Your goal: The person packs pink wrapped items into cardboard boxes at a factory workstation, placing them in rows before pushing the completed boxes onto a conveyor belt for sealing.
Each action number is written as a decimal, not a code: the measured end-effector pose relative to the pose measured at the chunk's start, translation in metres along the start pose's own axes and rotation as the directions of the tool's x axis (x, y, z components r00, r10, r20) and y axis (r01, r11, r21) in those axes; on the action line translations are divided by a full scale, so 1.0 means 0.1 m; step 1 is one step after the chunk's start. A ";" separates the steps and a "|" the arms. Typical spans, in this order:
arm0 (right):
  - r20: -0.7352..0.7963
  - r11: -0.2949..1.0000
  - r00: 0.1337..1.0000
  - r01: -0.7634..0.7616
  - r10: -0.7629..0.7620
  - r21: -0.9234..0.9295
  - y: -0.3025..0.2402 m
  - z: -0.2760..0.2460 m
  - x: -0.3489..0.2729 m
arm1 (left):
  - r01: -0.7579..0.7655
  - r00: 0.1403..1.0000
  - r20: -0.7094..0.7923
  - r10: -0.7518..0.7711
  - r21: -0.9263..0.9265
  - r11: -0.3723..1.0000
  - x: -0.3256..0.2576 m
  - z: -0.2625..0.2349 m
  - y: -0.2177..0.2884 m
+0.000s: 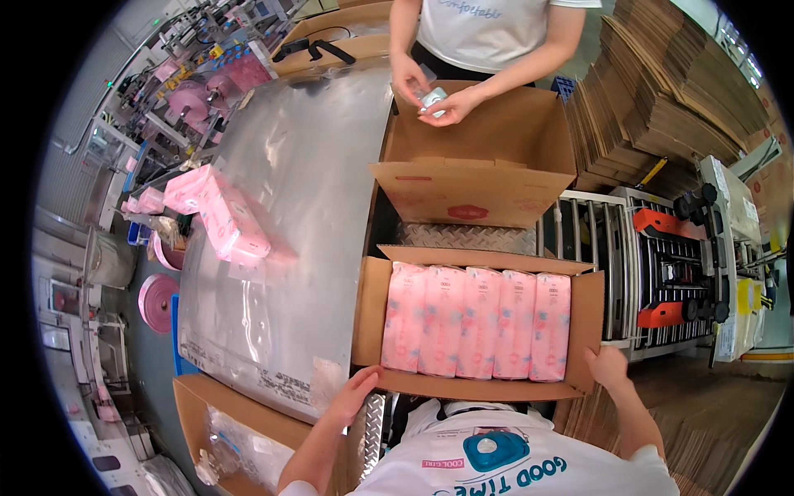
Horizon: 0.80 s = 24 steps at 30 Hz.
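An open cardboard carton (pixel 480 387) stands right in front of me with its flaps up. Inside it, several pink soft packs (pixel 482 322) with a blue floral print stand side by side in a row. My left hand (pixel 358 395) grips the carton at its near left corner. On the other side, my right hand (pixel 608 366) holds the right wall near the front corner, its fingertips partly hidden behind the cardboard.
Across from me a person's hands (pixel 434 101) hold a small whitish item over another open carton (pixel 471 194). A metal table (pixel 298 190) on the left bears pink packs (pixel 223 217). To the right are a roller conveyor (pixel 583 231) with a red-and-black machine and stacked flat cardboard (pixel 662 91).
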State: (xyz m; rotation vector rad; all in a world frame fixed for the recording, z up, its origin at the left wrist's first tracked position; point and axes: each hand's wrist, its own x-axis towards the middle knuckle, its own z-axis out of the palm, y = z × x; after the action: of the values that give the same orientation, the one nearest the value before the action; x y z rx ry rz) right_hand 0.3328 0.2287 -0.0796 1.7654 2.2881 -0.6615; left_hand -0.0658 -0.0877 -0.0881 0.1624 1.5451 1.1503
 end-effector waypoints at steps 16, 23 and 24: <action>0.461 0.992 0.879 0.106 -0.124 0.063 0.49 0.14 0.48 | -0.512 0.857 0.353 0.375 0.503 0.696 0.49 1.30 0.23; 0.634 0.834 0.632 0.551 -0.444 0.035 0.20 -0.48 0.09 | -0.626 0.777 0.626 -0.061 0.761 -0.167 1.26 1.80 0.06; 0.748 0.863 0.595 0.501 -0.295 -0.058 -0.04 -0.77 0.18 | -0.639 0.768 0.636 -0.078 0.749 -0.177 1.32 1.77 0.10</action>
State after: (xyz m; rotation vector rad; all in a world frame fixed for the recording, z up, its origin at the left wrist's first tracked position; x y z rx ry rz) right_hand 0.3336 0.2777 -0.0178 0.6362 2.0377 -0.8712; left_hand 0.0279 0.1028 -0.1485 1.9114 1.5454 -0.1895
